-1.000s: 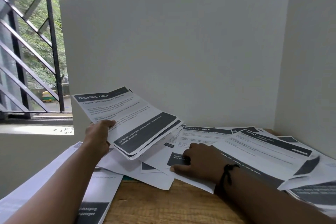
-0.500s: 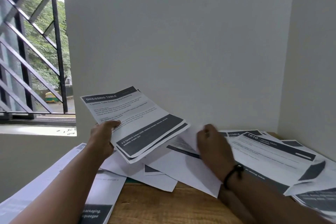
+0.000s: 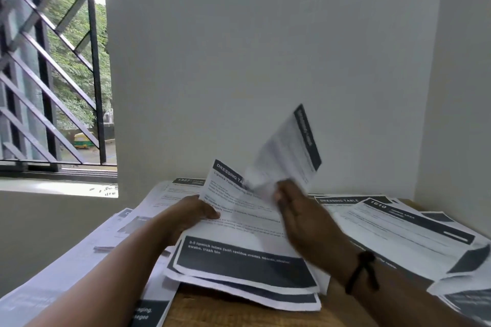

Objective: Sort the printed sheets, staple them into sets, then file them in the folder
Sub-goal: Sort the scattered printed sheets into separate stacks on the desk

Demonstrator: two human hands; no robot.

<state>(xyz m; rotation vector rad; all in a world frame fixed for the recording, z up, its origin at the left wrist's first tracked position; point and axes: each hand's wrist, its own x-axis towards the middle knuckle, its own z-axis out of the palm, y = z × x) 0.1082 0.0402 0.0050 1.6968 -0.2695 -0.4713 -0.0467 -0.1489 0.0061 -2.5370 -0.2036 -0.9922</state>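
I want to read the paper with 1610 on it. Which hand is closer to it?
Right. The right hand, lifting a sheet, is just left of the 1610 sheet. The left hand, holding the stack, is farther left.

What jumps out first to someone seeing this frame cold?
Centre frame, the right hand lifts one blurred sheet up against the white wall, above the "DRESSING TABLE" stack that the left hand grips by its left edge. Around them, printed sheets with dark header bars lie scattered across the wooden table. At far left, a barred window shows green trees.
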